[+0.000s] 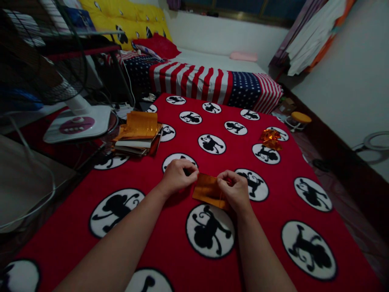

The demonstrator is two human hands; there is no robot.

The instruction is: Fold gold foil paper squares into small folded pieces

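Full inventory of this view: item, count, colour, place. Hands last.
small sheet: 1, gold-orange, between the hands
sheet pile: 1, gold and white, left, near the fan
shiny pieces: exact count unclear, orange, far right on the cloth
monkey-print cloth: 1, red, black and white, under the work
fan: 1, white base, left
stool: 1, yellow top, right
flag-pattern cover: red, white, blue, back
pillows: 2, red back left, pink back right
padded cover: 1, yellow, back left
window: 1, dark, back wall
curtain: purple, back right
hanging cloth: white, upper right
left hand: 1, sheet's left edge
right hand: 1, sheet's right side
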